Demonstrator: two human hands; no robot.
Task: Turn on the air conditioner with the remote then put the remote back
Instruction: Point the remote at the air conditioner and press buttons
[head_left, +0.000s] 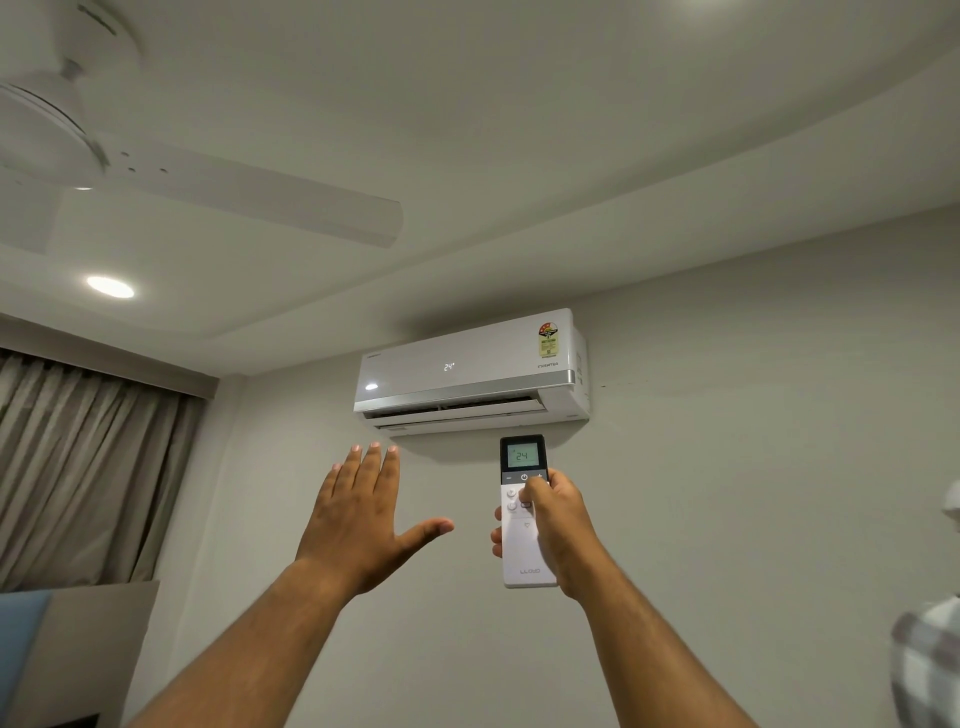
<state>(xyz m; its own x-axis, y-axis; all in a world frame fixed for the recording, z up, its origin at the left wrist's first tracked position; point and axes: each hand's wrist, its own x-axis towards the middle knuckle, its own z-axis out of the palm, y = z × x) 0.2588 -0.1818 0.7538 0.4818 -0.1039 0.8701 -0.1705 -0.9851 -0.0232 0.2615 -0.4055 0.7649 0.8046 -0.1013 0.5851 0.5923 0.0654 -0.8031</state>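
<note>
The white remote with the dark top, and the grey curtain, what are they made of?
White remote with the dark top: probably hard plastic, smooth, with a glossy screen. Grey pleated curtain: looks like soft woven cloth, since it hangs in folds.

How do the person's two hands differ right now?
The right hand is closed around the remote, with its thumb lying over the buttons; the left hand holds nothing. The left hand is spread flat, fingers straight and pointing up, showing its back; the right hand's fingers curl round the remote's edge. Both are raised toward the air conditioner on the wall, whose front and the remote's screen both read 24.
</note>
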